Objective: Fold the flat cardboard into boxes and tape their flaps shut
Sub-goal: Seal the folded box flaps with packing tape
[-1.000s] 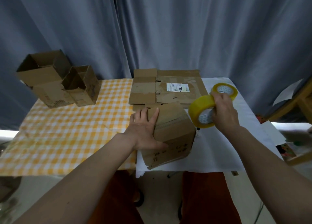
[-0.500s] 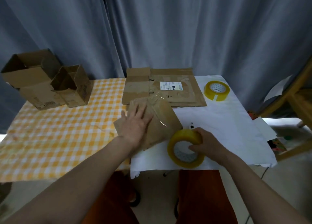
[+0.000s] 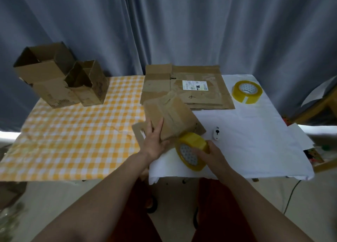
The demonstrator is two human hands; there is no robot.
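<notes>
A small folded cardboard box (image 3: 173, 116) stands tilted near the table's front edge, with clear tape across its top. My left hand (image 3: 155, 139) grips its near left side. My right hand (image 3: 213, 154) holds a yellow tape roll (image 3: 191, 150) against the box's lower right corner. A stack of flat cardboard (image 3: 193, 86) with a white label lies behind the box. A second yellow tape roll (image 3: 247, 91) lies flat at the back right on the white cloth.
Two open cardboard boxes (image 3: 58, 75) stand at the back left on the yellow checked cloth (image 3: 73, 136). A small white object (image 3: 216, 133) lies on the white cloth (image 3: 255, 141) right of the box. Wooden furniture (image 3: 321, 103) stands at the far right. Grey curtains hang behind.
My right hand drew the tape roll from above the box down to its near right corner. The box tilted up under my left hand, which shifted from its top to its side.
</notes>
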